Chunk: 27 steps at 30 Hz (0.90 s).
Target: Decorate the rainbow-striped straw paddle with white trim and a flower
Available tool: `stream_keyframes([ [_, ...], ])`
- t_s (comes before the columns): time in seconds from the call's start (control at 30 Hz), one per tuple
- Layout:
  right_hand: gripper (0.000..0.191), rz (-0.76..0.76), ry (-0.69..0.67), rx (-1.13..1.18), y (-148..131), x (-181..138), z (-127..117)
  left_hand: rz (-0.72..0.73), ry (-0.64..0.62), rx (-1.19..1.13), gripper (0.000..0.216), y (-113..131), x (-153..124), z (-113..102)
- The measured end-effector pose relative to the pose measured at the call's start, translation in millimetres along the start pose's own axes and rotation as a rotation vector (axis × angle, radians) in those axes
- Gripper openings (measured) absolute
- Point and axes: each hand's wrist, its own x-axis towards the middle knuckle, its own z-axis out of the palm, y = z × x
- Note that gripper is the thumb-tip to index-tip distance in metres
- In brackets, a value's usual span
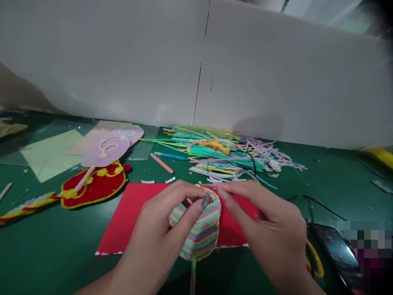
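Observation:
A leaf-shaped fan (pixel 201 235) covered in slanting pastel stripes, with a thin twisted stem (pixel 193 274), lies over a red sheet (pixel 129 213) in front of me. Over the fan's upper left part, my left hand (pixel 166 221) has thumb and index finger closed in a pinch. My right hand (pixel 270 225) pinches thumb and index finger together at the fan's upper right edge. Whatever sits between the fingertips of either hand is too small or hidden to make out. My left hand hides part of the fan.
Many loose pipe cleaners (pixel 211 151) are heaped at the back, with an orange glue gun (pixel 216 145) on top. Left lie a red fan (pixel 98 184), a lilac fan (pixel 107 149) and paper sheets (pixel 49 153). At right are a phone (pixel 334 254) and a black cable (pixel 325 209).

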Motion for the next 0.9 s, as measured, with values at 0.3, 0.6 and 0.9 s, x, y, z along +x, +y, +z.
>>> stream_keyframes([
  [0.3,0.023,-0.164,0.027,-0.049,-4,-8,7,0.044,0.067,0.117,0.011,-1,-3,0],
  [0.6,0.021,-0.299,0.059,-0.061,-3,-10,7,0.049,0.091,0.141,0.01,0,1,0],
  [0.9,0.025,-0.266,-0.007,-0.037,-2,-6,8,0.037,0.112,0.128,0.01,-1,3,0],
])
